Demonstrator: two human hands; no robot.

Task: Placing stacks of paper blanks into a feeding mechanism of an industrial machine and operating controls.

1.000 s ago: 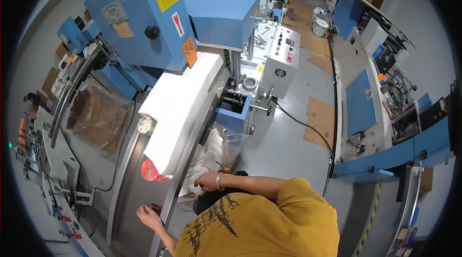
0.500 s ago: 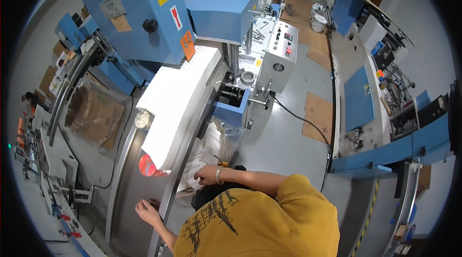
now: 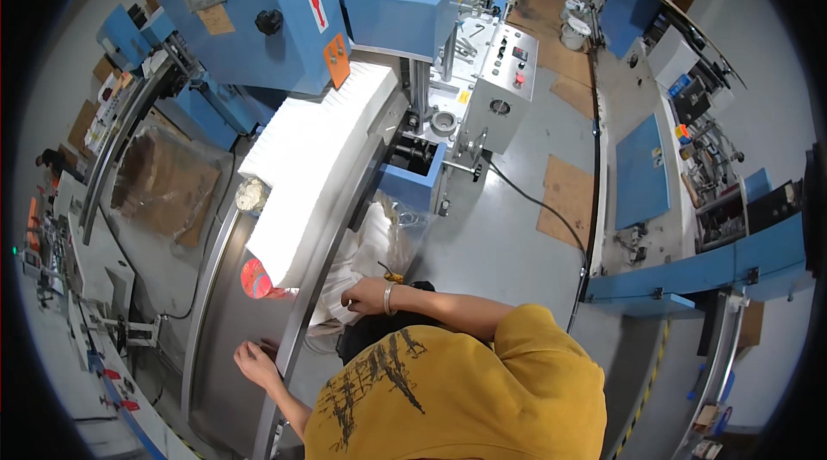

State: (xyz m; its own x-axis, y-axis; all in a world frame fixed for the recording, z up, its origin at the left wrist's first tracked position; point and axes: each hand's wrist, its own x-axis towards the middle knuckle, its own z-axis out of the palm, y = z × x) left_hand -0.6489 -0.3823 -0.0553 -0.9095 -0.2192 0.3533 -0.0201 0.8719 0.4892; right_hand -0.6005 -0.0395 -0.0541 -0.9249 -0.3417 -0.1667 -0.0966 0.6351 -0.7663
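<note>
My left hand (image 3: 256,363) is over the bare lower part of a metal chute (image 3: 226,322), by its right-hand rail. Its fingers are loosely stretched, and nothing shows in them. Farther up the chute lies a long, thick row of white, soft-looking sheets (image 3: 314,176) packed on edge. A round red piece (image 3: 256,278) lies at the row's near end, partly under it. To the right of the rail, my right hand (image 3: 366,295) hangs over loose white material (image 3: 343,275), part of it in clear plastic. The fingers bend downward with their tips hidden, so I cannot tell whether they grip it.
A blue machine housing (image 3: 245,21) covers the row's far end. A grey control box (image 3: 508,72) with a red button stands to its right, and a black cable (image 3: 551,212) runs over the floor. Crumpled clear plastic over brown cardboard (image 3: 164,180) lies left of the chute.
The whole scene has shifted slightly upward in the picture. Both hands keep nearly the same places beside the chute and the white material.
</note>
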